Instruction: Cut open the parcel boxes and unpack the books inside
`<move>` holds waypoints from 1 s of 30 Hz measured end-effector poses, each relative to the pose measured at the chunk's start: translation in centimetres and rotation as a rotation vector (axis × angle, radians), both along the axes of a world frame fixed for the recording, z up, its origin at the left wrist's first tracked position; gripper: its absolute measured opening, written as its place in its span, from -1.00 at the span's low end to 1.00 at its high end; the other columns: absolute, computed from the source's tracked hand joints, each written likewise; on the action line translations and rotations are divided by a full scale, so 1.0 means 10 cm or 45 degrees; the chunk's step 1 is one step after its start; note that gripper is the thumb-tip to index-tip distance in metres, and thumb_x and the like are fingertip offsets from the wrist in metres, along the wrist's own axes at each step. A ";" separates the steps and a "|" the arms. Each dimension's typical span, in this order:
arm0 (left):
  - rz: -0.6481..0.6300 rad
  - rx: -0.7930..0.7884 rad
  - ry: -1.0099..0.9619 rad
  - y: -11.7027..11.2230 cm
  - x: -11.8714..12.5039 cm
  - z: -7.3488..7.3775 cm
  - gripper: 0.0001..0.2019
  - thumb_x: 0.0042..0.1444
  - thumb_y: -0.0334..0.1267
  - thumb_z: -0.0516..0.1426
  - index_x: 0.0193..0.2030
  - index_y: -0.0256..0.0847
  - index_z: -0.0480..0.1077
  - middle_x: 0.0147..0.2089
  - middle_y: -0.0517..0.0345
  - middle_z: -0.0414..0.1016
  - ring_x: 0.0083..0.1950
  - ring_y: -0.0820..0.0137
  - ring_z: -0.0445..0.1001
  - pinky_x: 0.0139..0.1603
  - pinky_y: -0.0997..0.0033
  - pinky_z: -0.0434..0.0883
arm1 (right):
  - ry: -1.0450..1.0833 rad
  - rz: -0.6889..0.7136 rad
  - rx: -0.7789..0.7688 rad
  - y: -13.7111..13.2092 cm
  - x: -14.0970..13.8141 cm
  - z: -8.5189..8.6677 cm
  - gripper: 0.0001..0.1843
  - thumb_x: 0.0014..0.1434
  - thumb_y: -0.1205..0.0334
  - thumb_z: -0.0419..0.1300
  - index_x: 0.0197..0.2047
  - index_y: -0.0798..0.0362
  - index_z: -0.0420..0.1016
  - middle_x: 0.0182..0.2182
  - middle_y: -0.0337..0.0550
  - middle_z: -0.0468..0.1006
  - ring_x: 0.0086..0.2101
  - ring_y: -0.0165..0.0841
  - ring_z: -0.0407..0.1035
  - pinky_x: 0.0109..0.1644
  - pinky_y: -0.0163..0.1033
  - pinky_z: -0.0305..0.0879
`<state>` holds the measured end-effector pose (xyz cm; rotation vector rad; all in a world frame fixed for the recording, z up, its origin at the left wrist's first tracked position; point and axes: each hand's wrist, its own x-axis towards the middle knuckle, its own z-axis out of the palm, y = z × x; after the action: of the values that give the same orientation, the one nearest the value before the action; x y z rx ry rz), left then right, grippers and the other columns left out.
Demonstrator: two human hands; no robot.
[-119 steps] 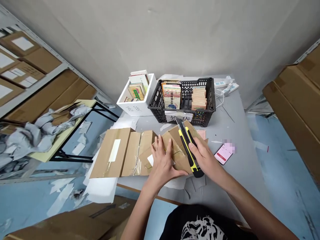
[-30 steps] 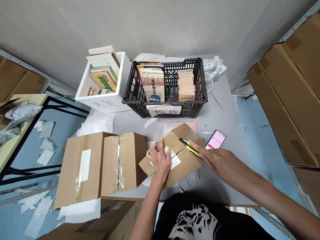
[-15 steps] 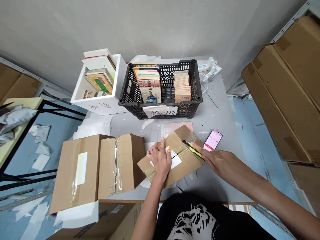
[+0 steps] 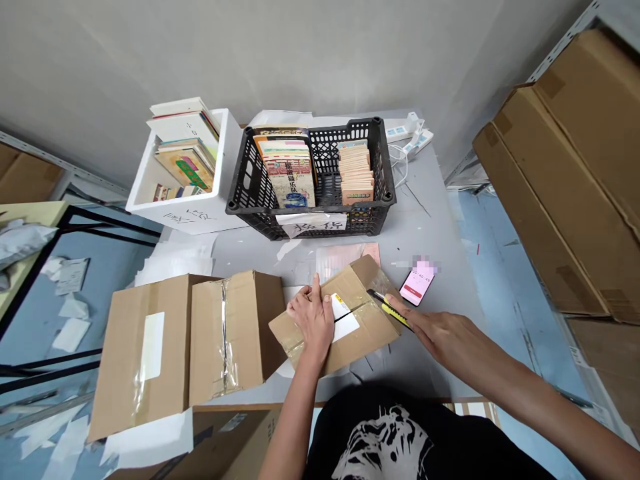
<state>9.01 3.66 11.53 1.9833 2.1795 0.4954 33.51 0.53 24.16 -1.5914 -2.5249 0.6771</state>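
A small cardboard box [image 4: 360, 340] sits at an angle on the table in front of me, with a white label [image 4: 346, 327] and clear tape across its top. My left hand [image 4: 314, 317] lies over the box's left part, fingers apart, partly covering the label. In my right hand [image 4: 430, 327] is a yellow and black utility knife [image 4: 393, 312]. Its dark tip is over the taped seam near the box's right end; I cannot tell whether it cuts into the tape. A phone [image 4: 418, 283] showing a running timer lies just beyond my right hand.
Two larger taped cardboard boxes [image 4: 227, 333] stand left of the small one. Behind are a black crate [image 4: 310, 220] and a white bin [image 4: 175, 217], both holding books. A power strip [image 4: 417, 140] lies at the back right. Stacked cartons [image 4: 545, 213] rise on the right.
The knife has moved slightly to the right relative to the small box, along its top. My left hand stays on the box. The whole view has shifted a little.
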 end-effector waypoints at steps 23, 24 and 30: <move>-0.018 -0.079 0.055 0.04 0.06 -0.02 -0.49 0.28 -0.12 -0.16 0.35 -0.10 0.10 -0.03 -0.11 0.32 0.01 0.16 0.23 0.08 0.06 0.11 | -0.082 -0.052 0.042 -0.49 0.23 -0.18 -0.37 0.25 0.40 -0.17 0.38 -0.03 -0.04 -0.61 -0.29 0.41 -0.63 -0.42 0.26 -0.53 -0.37 0.15; -0.020 -0.085 0.059 0.04 0.07 -0.01 -0.49 0.28 -0.12 -0.16 0.35 -0.10 0.11 -0.03 -0.11 0.32 0.01 0.15 0.23 0.08 0.06 0.11 | -0.081 -0.056 0.037 -0.52 0.24 -0.20 -0.36 0.25 0.40 -0.16 0.38 -0.03 -0.03 -0.61 -0.28 0.42 -0.63 -0.41 0.26 -0.53 -0.37 0.17; -0.027 -0.082 0.045 0.03 0.08 0.00 -0.50 0.28 -0.13 -0.16 0.34 -0.11 0.11 -0.03 -0.11 0.32 0.02 0.16 0.23 0.09 0.06 0.10 | -0.089 -0.082 0.034 -0.61 0.25 -0.15 -0.35 0.24 0.38 -0.11 0.38 -0.07 -0.03 -0.56 -0.25 0.47 -0.61 -0.40 0.30 -0.49 -0.37 0.24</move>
<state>9.83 3.94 11.58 1.9942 2.1639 0.3855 36.05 -5.60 22.67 -1.7082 -2.5071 0.5886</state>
